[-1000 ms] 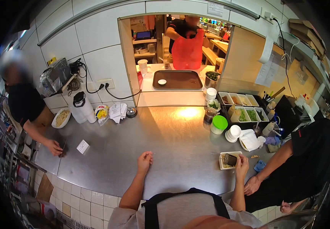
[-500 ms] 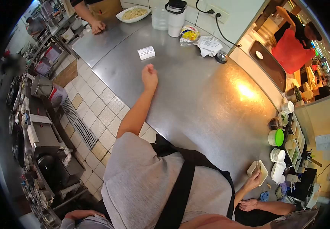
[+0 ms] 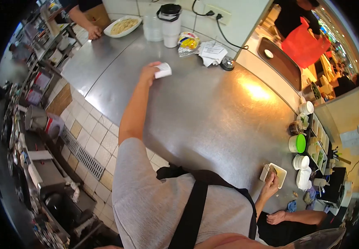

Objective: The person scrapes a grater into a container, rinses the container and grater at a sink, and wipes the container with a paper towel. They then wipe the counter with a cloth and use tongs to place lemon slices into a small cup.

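The left hand's (image 3: pixel 148 74) fingers pinch one white paper slip (image 3: pixel 163 70) by its near end, just above the steel counter (image 3: pixel 196 112). Its long axis runs away from the hand, toward the wall. The right hand's (image 3: pixel 270 185) fingers curl at the near rim of one white rectangular dish (image 3: pixel 281 176) at the counter's near edge, which holds something dark. I cannot tell whether they grip it. Far off, one oval plate (image 3: pixel 123 25) holds noodles, and a co-worker's hand (image 3: pixel 93 31) rests just beside it.
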The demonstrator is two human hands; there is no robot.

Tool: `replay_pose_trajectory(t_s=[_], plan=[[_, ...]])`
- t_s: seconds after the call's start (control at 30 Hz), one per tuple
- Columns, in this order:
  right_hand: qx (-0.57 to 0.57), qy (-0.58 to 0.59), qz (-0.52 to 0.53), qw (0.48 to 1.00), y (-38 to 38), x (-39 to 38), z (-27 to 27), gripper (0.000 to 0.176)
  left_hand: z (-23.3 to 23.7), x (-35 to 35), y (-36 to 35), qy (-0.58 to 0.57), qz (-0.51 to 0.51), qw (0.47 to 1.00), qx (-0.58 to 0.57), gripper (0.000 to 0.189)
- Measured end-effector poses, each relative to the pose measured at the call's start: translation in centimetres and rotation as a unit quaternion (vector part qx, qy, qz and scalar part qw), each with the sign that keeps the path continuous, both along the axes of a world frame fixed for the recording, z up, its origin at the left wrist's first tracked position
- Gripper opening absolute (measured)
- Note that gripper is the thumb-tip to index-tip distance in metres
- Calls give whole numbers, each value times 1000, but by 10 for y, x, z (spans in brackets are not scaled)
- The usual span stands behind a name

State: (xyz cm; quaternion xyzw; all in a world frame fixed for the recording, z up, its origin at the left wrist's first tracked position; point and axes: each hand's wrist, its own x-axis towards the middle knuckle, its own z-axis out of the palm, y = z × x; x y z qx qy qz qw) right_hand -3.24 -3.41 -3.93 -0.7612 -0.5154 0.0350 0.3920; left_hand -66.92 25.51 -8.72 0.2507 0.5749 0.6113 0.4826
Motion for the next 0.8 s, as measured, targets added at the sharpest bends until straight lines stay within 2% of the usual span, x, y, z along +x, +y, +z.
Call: replay_pose_trajectory(t_s=[0.03, 0.1, 0.2, 0.3, 0.4, 0.5, 0.53, 0.57, 0.6, 0.67, 0.7, 0.73, 0.77, 0.8], plan=[[4, 14, 3, 1000, 1, 2, -5, 31, 5, 26, 7, -7, -41, 999, 3, 39], [5, 22, 0, 1000, 3, -2, -6, 29, 10, 68, 27, 74, -86, 993, 19, 43], [8, 6, 5, 1000, 4, -10, -4, 26, 37, 118, 64, 218, -87, 966, 109, 45], [5, -3, 7, 1000, 2, -15, 0, 24, 68, 150, 110, 309, -27, 929, 203, 47], [-3, -6, 5, 1000, 1, -18, 2, 22, 82, 169, 162, 313, 11, 916, 252, 43], [10, -21, 16, 1000, 3, -23, 8, 19, 87, 181, 195, 395, 22, 893, 212, 42], [7, -29, 19, 999, 3, -24, 14, 18, 55, 172, 235, 406, -15, 898, 167, 44], [5, -37, 21, 999, 4, -24, 18, 16, 56, 177, 231, 396, -35, 905, 152, 41], [2, -43, 26, 999, 5, -24, 21, 15, 10, 157, 277, 734, -50, 663, 136, 32], [-5, -21, 15, 1000, 5, -25, 22, 13, -68, 145, 329, 797, -123, 591, 9, 30], [-15, -28, 25, 999, 4, -24, 23, 14, -37, 146, 292, 787, -159, 596, 1, 31], [-27, -35, 40, 998, 4, -23, 25, 15, -61, 147, 280, 495, -63, 863, 82, 44], [-14, -12, 77, 997, 4, -22, 26, 20, -58, 152, 262, 339, -44, 932, 123, 54], [-10, -29, 103, 994, 4, -21, 29, 21, -49, 161, 239, 170, -26, 973, 154, 66]])
